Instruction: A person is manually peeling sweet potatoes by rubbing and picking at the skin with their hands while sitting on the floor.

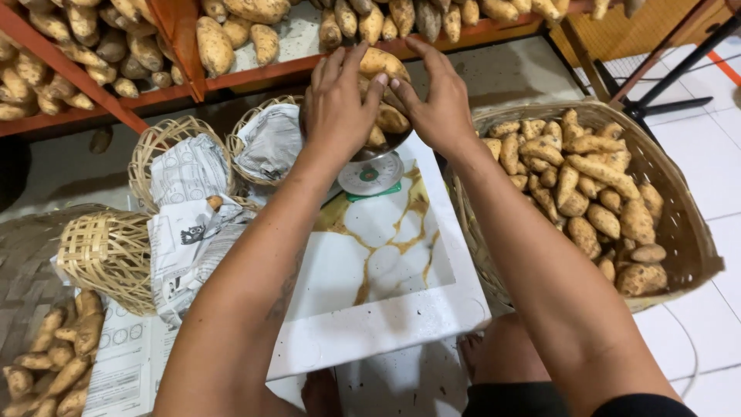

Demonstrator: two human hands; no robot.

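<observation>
Both forearms reach forward over the white marbled board point(370, 262). The left hand point(337, 104) curls loosely, fingers spread on the sweet potato point(384, 63) topping the kitchen scale point(371, 174) pile. The right hand point(440, 108) cups it opposite, fingers arched, thumbs nearly meeting; a wicker basket point(679, 232) lies further right.

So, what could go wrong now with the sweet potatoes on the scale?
1. The sweet potatoes are heaped above the scale pan, so one might roll off when the left hand and right hand let go.
2. The kitchen scale stands near the white board's far edge and could tip.
</observation>
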